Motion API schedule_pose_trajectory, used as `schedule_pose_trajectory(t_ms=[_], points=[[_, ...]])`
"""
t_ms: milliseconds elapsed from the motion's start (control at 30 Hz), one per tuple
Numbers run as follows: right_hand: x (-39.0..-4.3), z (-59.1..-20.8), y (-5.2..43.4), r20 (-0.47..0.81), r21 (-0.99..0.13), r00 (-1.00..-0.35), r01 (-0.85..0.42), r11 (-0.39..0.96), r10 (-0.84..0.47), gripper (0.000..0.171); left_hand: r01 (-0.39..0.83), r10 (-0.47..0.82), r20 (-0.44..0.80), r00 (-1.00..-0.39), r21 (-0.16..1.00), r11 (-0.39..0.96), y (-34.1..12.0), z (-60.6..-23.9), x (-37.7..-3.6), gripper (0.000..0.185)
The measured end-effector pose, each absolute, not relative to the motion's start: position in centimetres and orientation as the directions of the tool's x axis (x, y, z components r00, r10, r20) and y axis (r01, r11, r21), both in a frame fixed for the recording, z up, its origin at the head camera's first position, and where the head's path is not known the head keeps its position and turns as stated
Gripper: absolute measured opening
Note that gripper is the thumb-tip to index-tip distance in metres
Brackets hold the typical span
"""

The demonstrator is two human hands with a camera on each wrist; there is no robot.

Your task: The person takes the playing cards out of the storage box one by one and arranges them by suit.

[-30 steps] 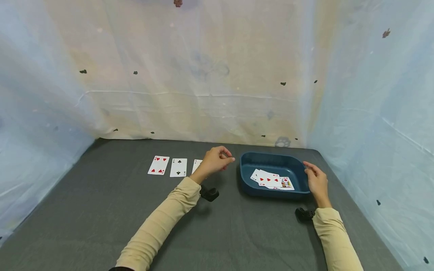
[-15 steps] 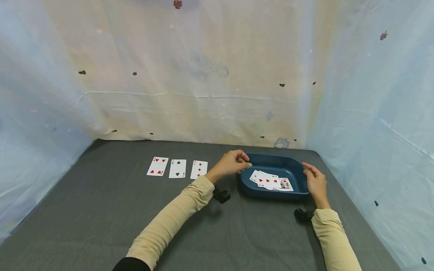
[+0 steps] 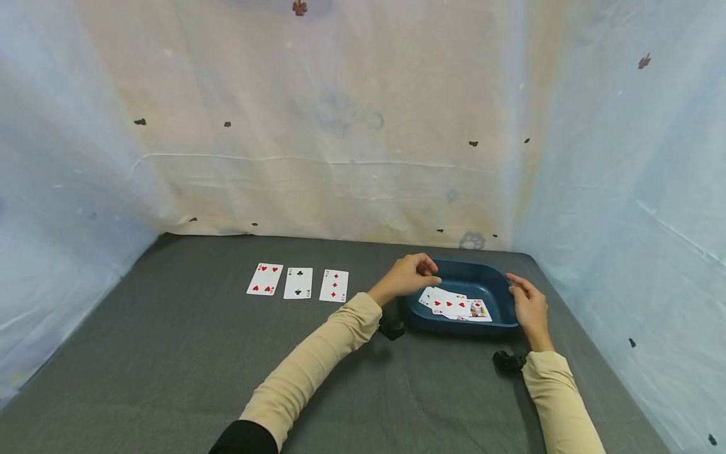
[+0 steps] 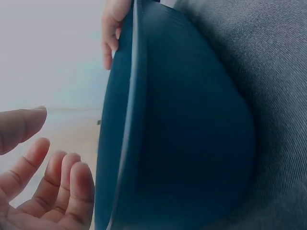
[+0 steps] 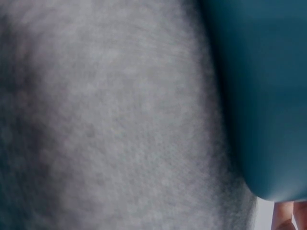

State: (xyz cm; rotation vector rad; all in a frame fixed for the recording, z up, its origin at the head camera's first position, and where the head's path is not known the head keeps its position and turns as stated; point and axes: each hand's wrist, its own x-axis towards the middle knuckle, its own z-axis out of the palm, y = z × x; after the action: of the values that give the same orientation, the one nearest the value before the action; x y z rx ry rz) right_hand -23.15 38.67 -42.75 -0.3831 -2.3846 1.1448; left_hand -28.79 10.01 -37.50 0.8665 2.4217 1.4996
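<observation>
A: Loose pile of playing cards (image 3: pixel 456 306) in the dark blue plastic tray (image 3: pixel 499 284): the lower ones are overlapped and their faces are too small to read.

B: In the right wrist view the grey cloth-covered counter (image 5: pixel 110 120) is a blur. The tray is cut off at the right edge. Of the right hand (image 5: pixel 288 215), only a sliver shows at the bottom corner.

A: In the left wrist view the left hand's fingers (image 4: pixel 57 182) are cropped by the frame. The tray's inside is hidden behind its wall.
</observation>
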Motion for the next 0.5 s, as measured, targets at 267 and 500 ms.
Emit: schedule_pose_trajectory(t_ms=[267,500], points=[[-23.2,-42.5,38.7,0.287,-0.786,-0.851,0.053,0.616,0.44,0.036,0.411,0.58,0.134,-0.804,0.83,0.377,12.0,-37.9,-29.1,0.029],[-23.0,-42.8,38.6,0.29,-0.783,-0.854,0.048,0.62,0.432,0.035,0.452,0.588,0.122,-0.799,0.768,0.454,13.3,-38.9,-28.9,0.027]])
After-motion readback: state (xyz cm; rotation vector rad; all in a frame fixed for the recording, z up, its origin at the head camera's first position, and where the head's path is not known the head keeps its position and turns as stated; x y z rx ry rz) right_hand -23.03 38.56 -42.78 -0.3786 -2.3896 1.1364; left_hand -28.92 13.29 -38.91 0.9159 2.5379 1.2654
